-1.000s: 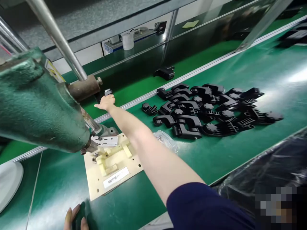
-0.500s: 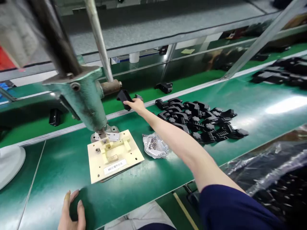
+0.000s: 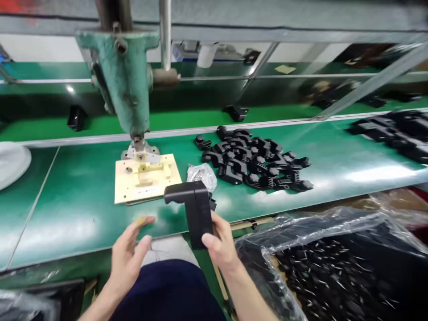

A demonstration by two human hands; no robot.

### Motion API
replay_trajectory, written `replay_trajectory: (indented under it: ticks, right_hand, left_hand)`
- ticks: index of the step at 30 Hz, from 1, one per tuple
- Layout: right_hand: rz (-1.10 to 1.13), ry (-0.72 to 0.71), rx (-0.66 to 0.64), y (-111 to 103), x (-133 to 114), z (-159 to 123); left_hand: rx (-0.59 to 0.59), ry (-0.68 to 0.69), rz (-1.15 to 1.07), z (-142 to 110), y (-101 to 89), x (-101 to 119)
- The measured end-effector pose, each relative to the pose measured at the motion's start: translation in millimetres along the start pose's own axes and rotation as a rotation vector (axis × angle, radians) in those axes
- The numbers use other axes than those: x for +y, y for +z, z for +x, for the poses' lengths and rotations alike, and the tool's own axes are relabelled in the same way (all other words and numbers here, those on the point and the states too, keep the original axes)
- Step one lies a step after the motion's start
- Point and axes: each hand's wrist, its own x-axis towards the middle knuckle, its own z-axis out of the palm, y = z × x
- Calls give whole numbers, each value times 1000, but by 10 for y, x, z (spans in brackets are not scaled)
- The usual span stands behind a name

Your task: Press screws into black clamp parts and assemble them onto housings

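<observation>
My right hand [image 3: 219, 243] is closed around a black plastic housing [image 3: 195, 209], holding it upright in front of my lap. My left hand [image 3: 130, 252] hovers beside it with fingers spread, holding nothing. Beyond them on the green bench lies a cream fixture plate [image 3: 143, 178] under the green hand press [image 3: 125, 76]. A small clear bag of metal parts [image 3: 202, 174] sits to the right of the plate. A pile of several black plastic parts [image 3: 254, 162] lies further right.
A conveyor belt [image 3: 187, 118] runs behind the bench, carrying single black parts [image 3: 236, 112]. A plastic-lined bin of black pieces [image 3: 334, 267] stands at my right. A white round object [image 3: 11, 162] lies at far left. More black parts [image 3: 397, 129] lie at far right.
My right hand has drawn back from the conveyor with the black housing and now holds it near my lap. My left hand has lifted off the bench edge and opened beside it.
</observation>
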Motion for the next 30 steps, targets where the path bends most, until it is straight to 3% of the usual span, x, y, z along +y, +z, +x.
replay_trajectory:
  ticks: [3,6,9,13,15,20,25,30]
  right_hand:
    - [-124,1,-69,348,98,-305]
    - [-356,-58,-157,588,129,-439]
    - [-503,-153,-257,660,167,-447]
    - [-653,-241,-224,573,270,-402]
    - [-689,-207,-251,511,314,-381]
    - [-522,80,-379,439,331,-347]
    - [-357,235,-566,449,289,-377]
    - [-483,220,-750,520,364,-599]
  left_hand:
    - [-125,-166,-264,-16,150,63]
    - [-106,-340,-369,-48,142,70]
    - [-29,-480,-508,-79,21,67]
    - [120,-643,-654,-112,-233,21]
    - [170,-675,-629,-142,-364,-11]
    - [189,-745,-385,-250,-570,-42]
    - [137,-821,-319,-327,-572,-15]
    - [137,-896,-165,-491,-516,5]
